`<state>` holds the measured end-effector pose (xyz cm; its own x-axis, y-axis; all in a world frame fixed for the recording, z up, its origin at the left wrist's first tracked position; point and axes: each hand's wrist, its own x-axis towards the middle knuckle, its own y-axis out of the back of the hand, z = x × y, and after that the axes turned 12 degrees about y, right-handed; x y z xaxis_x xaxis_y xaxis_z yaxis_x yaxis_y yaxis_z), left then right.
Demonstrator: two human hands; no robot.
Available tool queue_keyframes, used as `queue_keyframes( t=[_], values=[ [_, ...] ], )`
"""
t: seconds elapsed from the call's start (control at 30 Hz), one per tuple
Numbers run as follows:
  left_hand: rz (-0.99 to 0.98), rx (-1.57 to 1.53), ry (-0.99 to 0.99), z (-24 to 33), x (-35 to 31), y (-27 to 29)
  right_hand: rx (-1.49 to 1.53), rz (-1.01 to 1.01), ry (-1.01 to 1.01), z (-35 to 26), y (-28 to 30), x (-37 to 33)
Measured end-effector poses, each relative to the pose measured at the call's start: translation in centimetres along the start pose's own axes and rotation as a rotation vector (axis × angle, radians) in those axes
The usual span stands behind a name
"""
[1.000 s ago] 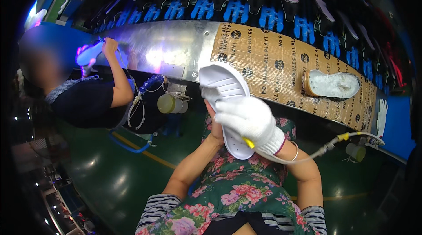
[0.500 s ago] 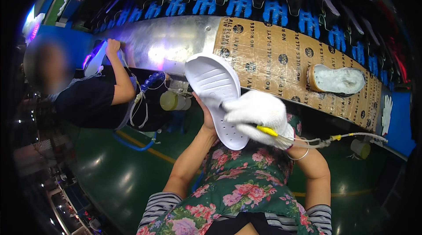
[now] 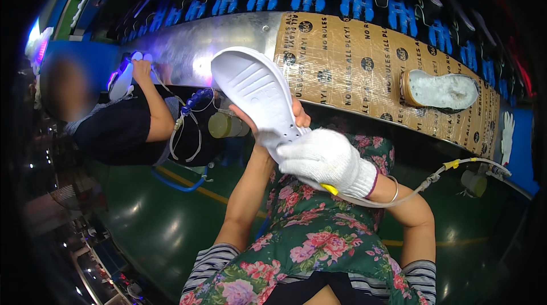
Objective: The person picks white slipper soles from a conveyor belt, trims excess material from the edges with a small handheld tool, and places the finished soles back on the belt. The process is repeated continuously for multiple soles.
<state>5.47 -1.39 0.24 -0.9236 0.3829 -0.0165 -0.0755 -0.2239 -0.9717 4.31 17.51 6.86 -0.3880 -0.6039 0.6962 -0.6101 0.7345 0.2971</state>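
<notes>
"Where's the white shoe sole [image 3: 250, 80] from where you sit?"

"On my remote feed it's off the bench, held over the near side, just left of the middle. The bare left hand [image 3: 247, 118] has it: thumb along the left edge, fingers [image 3: 301, 114] wrapped around the right edge, the palm hidden behind. It's gripped, hollow face up toward my camera."

"And its long axis?"

"I read it slanting from far left to near right. The broad ridged end points far left; the narrow end, with small holes, comes back to the gloved right hand [image 3: 322, 159]. So the sole lies far and left of that hand, which is nearest to its narrow end."

"Is the glove holding anything?"

"Its fingers look curled around something hose-fed: I see a yellow fitting [image 3: 329, 189] below the glove and a clear hose [image 3: 404, 195] looping right. The tip is blurred, so I can't name the tool or tell whether it touches the sole."

"Anything on the bench?"

"A shoe upper [image 3: 444, 89], pale underside up, on the cardboard sheet [image 3: 342, 71] at the right, well apart from both hands."
</notes>
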Motion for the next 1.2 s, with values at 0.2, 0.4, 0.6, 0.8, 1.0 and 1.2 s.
queue_keyframes(
  t=[0.2,0.4,0.6,0.8,1.0,1.2],
  values=[
    [0.029,0.041,-0.086,1.0,0.3,0.9,-0.243,-0.022,0.073,0.7,0.5,0.3],
    [-0.177,0.014,-0.105,3.0,1.6,2.4,-0.008,0.046,0.146,0.3,-0.2,-0.6],
    [-0.318,0.077,0.036,4.3,2.7,2.4,-0.185,-0.128,0.050,-1.1,-0.4,-0.3],
    [-0.272,0.111,0.231,4.8,2.5,1.8,-0.122,-0.046,0.080,0.0,0.3,-0.5],
    [-0.213,0.156,0.413,5.1,2.7,1.2,-0.119,-0.178,0.095,0.0,-1.3,-1.2],
    [-0.007,0.303,0.602,5.5,2.9,1.0,-0.189,-0.116,0.119,0.3,-0.1,-0.6]
  ],
)
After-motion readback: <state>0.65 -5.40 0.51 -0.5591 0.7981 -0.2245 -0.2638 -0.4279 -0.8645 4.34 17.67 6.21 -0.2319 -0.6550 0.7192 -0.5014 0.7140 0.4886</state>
